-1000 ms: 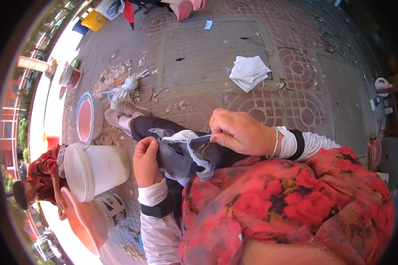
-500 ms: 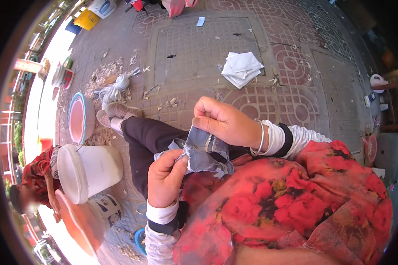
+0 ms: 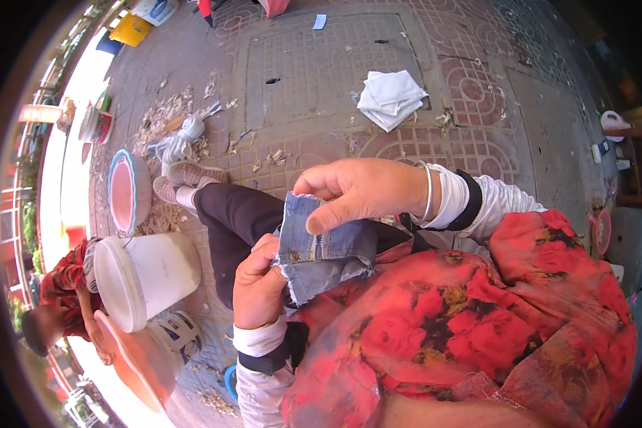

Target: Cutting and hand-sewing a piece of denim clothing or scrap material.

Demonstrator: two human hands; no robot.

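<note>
Above my lap, both hands hold a frayed piece of blue denim (image 3: 299,239) with a short zipper and a small metal button on it. My right hand (image 3: 364,187) pinches its upper edge, thumb on the front and fingers behind the cloth. My left hand (image 3: 259,282) is closed on the lower left edge, its fingertips partly hidden behind the denim. The piece is spread fairly flat between the hands, and loose threads hang along its torn edges.
A white bucket (image 3: 167,274) lies tipped left of my legs, near an orange tub (image 3: 139,364) where another person (image 3: 68,285) reaches in. Ahead are folded white cloths (image 3: 392,100), a bundle of pale strips (image 3: 182,143) and a pink basin (image 3: 125,191). Scraps litter the paving.
The denim has been turned and opened out, so its button and front now show. My right hand has shifted its grip, thumb now flat on the cloth; my left hand has moved slightly lower.
</note>
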